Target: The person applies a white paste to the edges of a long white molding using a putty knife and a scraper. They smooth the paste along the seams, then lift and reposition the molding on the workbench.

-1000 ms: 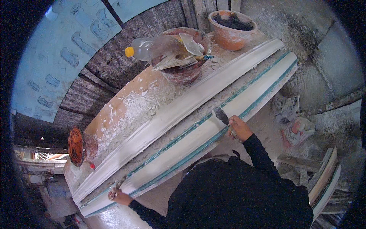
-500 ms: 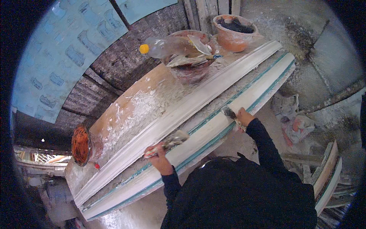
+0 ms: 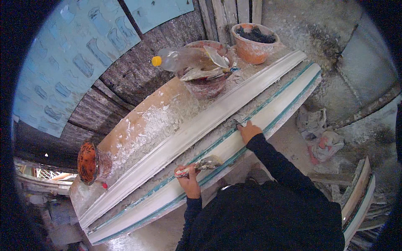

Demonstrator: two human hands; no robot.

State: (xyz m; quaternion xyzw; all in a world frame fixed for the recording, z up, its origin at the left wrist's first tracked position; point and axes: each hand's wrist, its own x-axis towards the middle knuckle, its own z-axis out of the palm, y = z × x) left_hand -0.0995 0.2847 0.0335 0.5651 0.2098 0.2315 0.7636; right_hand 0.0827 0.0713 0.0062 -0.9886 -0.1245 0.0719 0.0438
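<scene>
My left hand (image 3: 191,185) is closed round the smeared handle of a putty knife (image 3: 208,162); its blade lies over a long white plaster moulding with teal edges (image 3: 276,100). My right hand (image 3: 250,131) reaches across that moulding to its far teal edge. It grips a second scraper (image 3: 237,122), whose dark tip shows at the grey strip beyond the edge; most of this tool is hidden by the hand. Parallel and farther off lies a plain white moulding (image 3: 201,121).
Grey plaster scraps (image 3: 155,121) litter the brown board behind the mouldings. A clear bottle with a yellow cap (image 3: 178,60) lies across a bucket (image 3: 205,89). Beyond stand an orange bucket with dark contents (image 3: 253,49) and, at left, an orange bowl (image 3: 87,163). Plastic bags (image 3: 326,144) lie right.
My right hand has moved left, from the moulding's near side to its far teal edge. My left hand has shifted right and slightly nearer, bringing its putty knife over the teal-edged moulding.
</scene>
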